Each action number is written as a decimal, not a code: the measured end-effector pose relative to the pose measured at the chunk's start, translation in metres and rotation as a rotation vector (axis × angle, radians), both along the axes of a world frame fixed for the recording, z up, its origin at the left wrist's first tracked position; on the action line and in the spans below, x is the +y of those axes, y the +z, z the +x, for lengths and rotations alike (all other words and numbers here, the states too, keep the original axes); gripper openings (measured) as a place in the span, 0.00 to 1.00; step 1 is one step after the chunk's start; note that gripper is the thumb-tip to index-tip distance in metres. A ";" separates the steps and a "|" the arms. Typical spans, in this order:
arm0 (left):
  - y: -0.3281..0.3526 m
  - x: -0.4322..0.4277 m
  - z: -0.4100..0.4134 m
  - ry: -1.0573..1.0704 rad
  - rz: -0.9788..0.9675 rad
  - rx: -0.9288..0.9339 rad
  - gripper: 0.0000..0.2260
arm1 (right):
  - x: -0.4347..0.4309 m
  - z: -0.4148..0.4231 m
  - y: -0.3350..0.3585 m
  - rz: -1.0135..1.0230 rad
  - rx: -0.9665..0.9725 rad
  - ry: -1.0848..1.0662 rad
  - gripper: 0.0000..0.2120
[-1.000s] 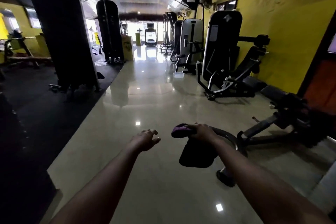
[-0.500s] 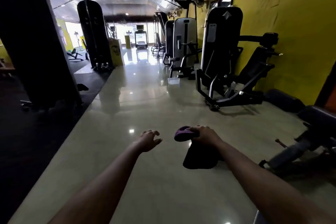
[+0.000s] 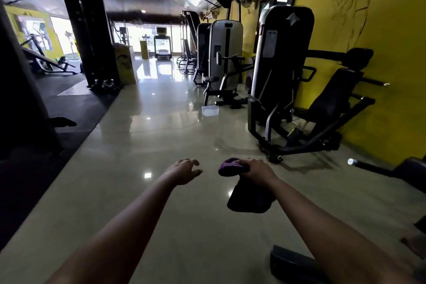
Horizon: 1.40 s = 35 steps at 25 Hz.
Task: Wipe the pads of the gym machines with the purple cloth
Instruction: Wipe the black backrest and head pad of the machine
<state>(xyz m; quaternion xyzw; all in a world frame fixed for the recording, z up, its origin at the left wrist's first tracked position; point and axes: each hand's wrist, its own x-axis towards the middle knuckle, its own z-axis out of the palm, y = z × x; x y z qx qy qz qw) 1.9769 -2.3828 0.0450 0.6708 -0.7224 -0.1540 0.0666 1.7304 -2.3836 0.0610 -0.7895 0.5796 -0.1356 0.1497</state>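
A glossy floor (image 3: 161, 203) runs down a yellow-walled gym. The right hand (image 3: 258, 172) clamps its fingers (image 3: 242, 163) round the purple cloth (image 3: 249, 198), which hangs below the fist and touches no pad. The left hand (image 3: 183, 169) is empty, its fingers loosely spread. The nearest seat pad (image 3: 332, 99) lies ahead and to the right — reclined, its long axis sloping up toward the wall — so the right hand is nearer.

From where I stand, no writing can be read. The pale sticker (image 3: 269, 44) on the black machine (image 3: 291, 69) is too blurred, and the emblem on the yellow stand (image 3: 128, 75) shows no clear letters.
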 end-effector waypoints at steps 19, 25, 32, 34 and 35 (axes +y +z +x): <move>-0.006 -0.696 0.061 -0.098 0.000 0.048 0.21 | -0.698 0.064 -0.027 0.044 0.029 -0.041 0.20; -0.005 -0.935 0.088 -0.189 -0.006 0.028 0.21 | -0.914 0.090 -0.028 0.022 -0.018 -0.148 0.19; 0.006 -1.149 0.045 -0.395 -0.007 0.027 0.21 | -1.086 0.056 -0.025 -0.022 -0.118 -0.393 0.19; 0.004 -1.200 0.022 -0.455 -0.015 0.038 0.21 | -1.127 0.035 -0.028 -0.036 -0.099 -0.438 0.17; 0.004 -1.223 0.010 -0.482 -0.019 0.051 0.21 | -1.145 0.024 -0.028 -0.043 -0.091 -0.454 0.17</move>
